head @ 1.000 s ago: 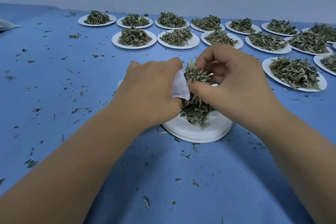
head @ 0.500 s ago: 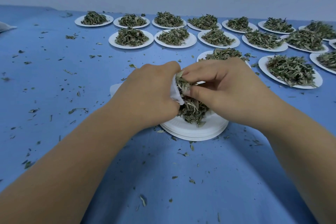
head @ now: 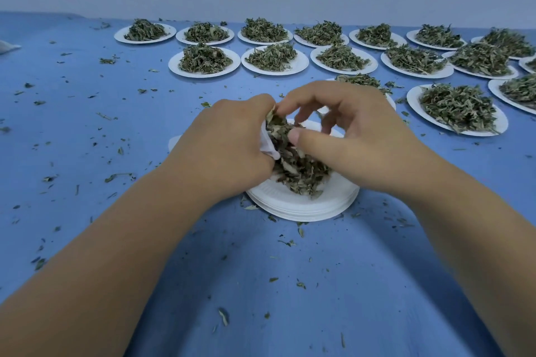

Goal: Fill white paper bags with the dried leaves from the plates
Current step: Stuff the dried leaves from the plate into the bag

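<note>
Blue desk (head: 261, 284), strewn with scraps; on it, a stack of plates (head: 301, 203) bearing a heap of dried leaves (head: 298, 171). Likely fault: brittle leaves miss the narrow mouth of the white paper bag (head: 268, 148) and spill onto the desk. The left hand (head: 229, 151), fingers curled tight, grips the bag. The right hand (head: 362, 136), fingers half-curled, pinches leaves at its mouth. Beyond: rows of full plates (head: 204, 59).
</note>
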`<state>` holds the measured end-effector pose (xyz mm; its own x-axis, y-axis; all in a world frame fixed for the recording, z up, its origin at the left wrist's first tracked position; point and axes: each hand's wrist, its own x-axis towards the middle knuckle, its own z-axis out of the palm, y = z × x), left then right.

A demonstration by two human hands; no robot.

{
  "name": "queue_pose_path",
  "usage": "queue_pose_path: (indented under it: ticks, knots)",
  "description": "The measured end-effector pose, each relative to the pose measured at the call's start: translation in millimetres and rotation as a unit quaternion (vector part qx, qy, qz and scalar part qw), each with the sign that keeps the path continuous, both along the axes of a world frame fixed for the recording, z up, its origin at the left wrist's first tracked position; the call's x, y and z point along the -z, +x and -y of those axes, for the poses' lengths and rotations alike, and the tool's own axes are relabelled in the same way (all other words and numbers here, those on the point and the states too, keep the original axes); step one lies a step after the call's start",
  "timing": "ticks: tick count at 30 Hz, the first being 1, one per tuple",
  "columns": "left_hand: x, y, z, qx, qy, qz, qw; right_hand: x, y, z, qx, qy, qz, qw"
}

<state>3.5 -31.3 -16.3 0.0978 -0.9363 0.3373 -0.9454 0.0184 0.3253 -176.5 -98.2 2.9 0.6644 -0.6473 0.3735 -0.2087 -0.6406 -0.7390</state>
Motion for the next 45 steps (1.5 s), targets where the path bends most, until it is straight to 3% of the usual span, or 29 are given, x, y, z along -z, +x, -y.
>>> queue_pose_path:
  ticks: [7, 13, 21, 26, 31, 40, 45]
  knots:
    - [-2.8, -0.8, -2.4, -0.029, -0.021, -0.033, 0.999, 2.2, -9.0, 3.3, -0.035, -0.064, -0.088, 0.993]
    - [-2.2, 0.5, -2.4, -0.009, -0.021, -0.020, 1.000, 5.6, -2.2, 3.2, -0.015, -0.005, 0.027, 1.000]
    - [-3.7, -12.1, -2.5, 0.028, -0.030, 0.007, 0.999, 10.7, 10.0, -8.6, 0.013, -0.028, 0.059, 0.998]
    - [-0.4, -1.2, -1.6, -0.005, -0.049, -0.021, 0.999, 3.1, -2.0, -1.9, -0.044, 0.072, 0.096, 0.992]
    - [0.4, -3.2, -2.5, -0.003, -0.056, -0.052, 0.997, 3.0, -3.7, 2.3, 0.045, -0.076, -0.016, 0.996]
    - [0.4, -9.4, -0.3, 0.018, -0.062, -0.023, 0.998, 3.9, 4.9, -7.1, 0.045, -0.062, 0.003, 0.997]
    - [-0.3, 1.4, -1.3, -0.010, -0.063, -0.062, 0.996, -3.2, 0.0, -11.8, -0.031, -0.009, -0.011, 0.999]
